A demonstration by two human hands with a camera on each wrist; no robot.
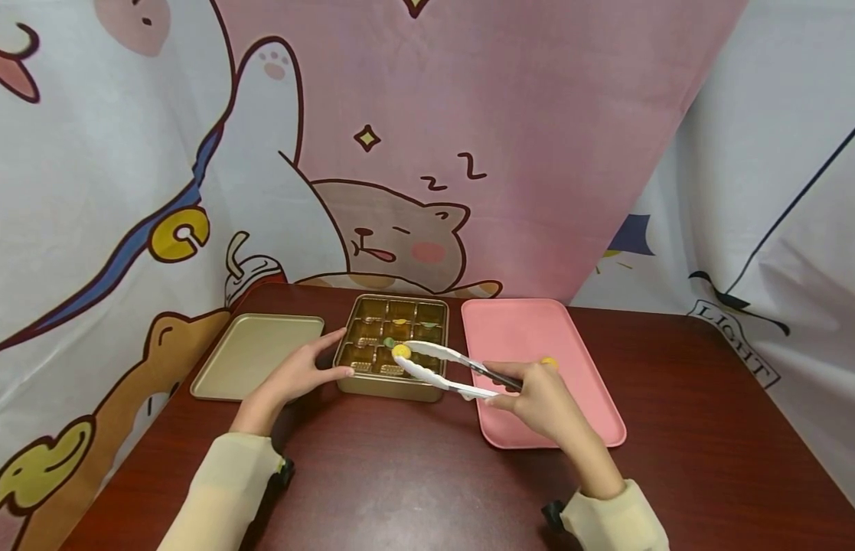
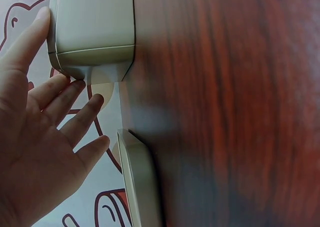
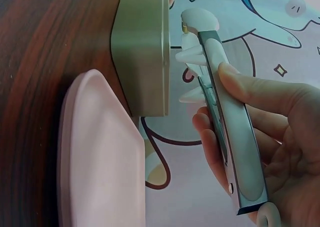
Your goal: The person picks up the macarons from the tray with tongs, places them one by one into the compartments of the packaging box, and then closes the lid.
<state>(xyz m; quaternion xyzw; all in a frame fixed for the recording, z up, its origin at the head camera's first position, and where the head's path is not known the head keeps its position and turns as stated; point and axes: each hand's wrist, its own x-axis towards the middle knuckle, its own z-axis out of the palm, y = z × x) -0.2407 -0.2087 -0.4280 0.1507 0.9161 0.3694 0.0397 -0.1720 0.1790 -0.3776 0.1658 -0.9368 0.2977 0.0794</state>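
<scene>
My right hand (image 1: 540, 398) grips a pair of white-tipped tongs (image 1: 434, 373), thumb on one arm and fingers on the other. Between the tong tips is a small round yellow piece (image 1: 401, 351), held over the front part of a gold tin (image 1: 389, 388). The tin has a divided gold insert, with a green piece (image 1: 389, 342), a yellow piece (image 1: 399, 322) and another green piece (image 1: 429, 325) showing in it. My left hand (image 1: 296, 379) rests against the tin's left front corner, thumb at the front rim, fingers spread along the left side in the left wrist view.
Right of the tin lies a pink tray (image 1: 517, 329), with a yellow piece (image 1: 549, 362) partly behind my right hand. A flat gold lid (image 1: 258, 352) lies to the left. The brown table (image 1: 399, 474) meets a cartoon-printed cloth (image 1: 537, 153) at the back.
</scene>
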